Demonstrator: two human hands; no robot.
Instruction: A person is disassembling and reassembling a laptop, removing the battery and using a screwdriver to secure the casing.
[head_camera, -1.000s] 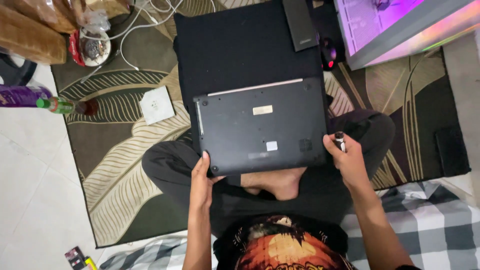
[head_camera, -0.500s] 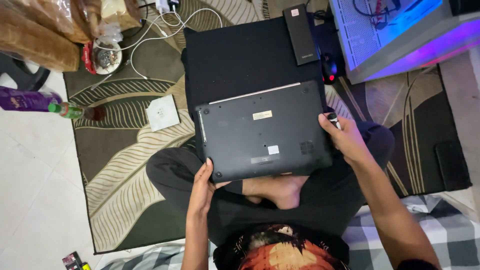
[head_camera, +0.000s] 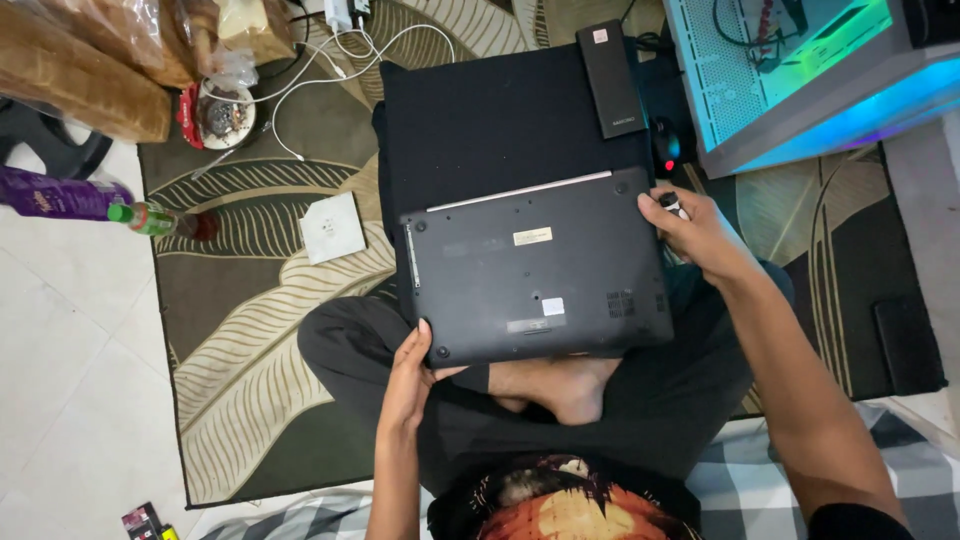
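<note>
A dark grey laptop (head_camera: 535, 270) lies upside down across my crossed legs, its underside with screws and small stickers facing up. My left hand (head_camera: 408, 380) grips its near left corner, thumb on top. My right hand (head_camera: 695, 232) rests against the far right corner and is closed around a small dark tool with a white tip (head_camera: 673, 206). The laptop's far edge overlaps a black mat (head_camera: 500, 120).
A black rectangular box (head_camera: 610, 78) lies on the mat's far right. A lit computer case (head_camera: 810, 70) and a mouse (head_camera: 667, 150) stand at the right. A white square (head_camera: 334, 227), cables, a bowl (head_camera: 222, 112) and a purple bottle (head_camera: 70, 195) lie left on the leaf-patterned rug.
My right hand has moved from the laptop's near right edge up to its far right corner, still holding the small tool. The left hand has stayed at the near left corner.
</note>
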